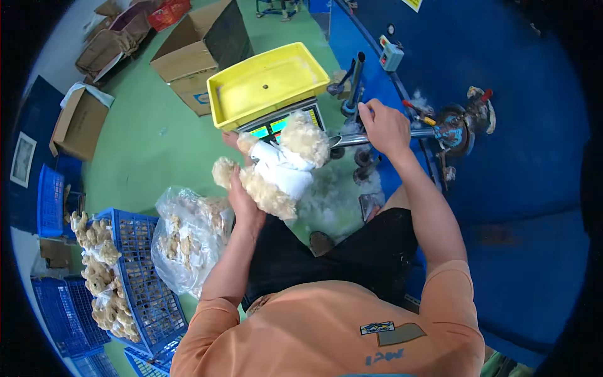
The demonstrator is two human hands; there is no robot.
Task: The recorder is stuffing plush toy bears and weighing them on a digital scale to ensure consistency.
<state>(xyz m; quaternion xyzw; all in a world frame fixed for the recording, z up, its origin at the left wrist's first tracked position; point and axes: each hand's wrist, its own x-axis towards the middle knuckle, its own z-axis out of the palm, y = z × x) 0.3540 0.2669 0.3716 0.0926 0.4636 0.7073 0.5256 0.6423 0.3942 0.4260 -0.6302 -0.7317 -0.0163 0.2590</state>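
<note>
My left hand grips a cream curly plush toy wearing a white garment. The toy hangs above my lap, its fluffy head end close to the slanted open tip of a metal tube. Whether the tip enters the toy cannot be made out. My right hand is closed over the tube, its thumb side up and its lower fingers hidden. At its right end the tube joins a round fitting on a blue machine.
Ahead, a yellow tray rests on a digital scale. White fluff litters the green floor. On my left are a plastic bag of plush toys and a blue crate with more. Cardboard boxes stand behind.
</note>
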